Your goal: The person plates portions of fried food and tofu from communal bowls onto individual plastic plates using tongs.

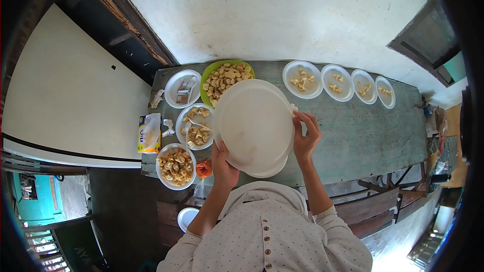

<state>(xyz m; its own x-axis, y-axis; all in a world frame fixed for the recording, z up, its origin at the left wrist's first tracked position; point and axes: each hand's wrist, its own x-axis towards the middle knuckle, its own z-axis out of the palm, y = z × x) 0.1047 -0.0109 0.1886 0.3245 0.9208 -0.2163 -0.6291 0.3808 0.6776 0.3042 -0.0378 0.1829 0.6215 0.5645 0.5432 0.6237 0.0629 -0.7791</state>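
A large round whitish plate or lid (254,123) is raised in front of my chest, over the table. My left hand (225,167) grips its lower left edge, thumb on the upper face. At the opposite edge is my right hand (306,133), its fingers pinched on a small crumpled white tissue (294,109) against the rim. Under the raised piece, the edge of another white plate (267,172) shows; the rest of it is hidden. Just left of my left hand lies an orange-red thing (203,168), perhaps a plastic bag.
A green plate (205,78) of snack pieces stands at the back. White plates of snacks (175,167) (195,126) and one with banknotes (174,88) sit left, beside a tissue pack (149,133). Several white plates (302,93) with small portions line the table's (363,136) far right edge.
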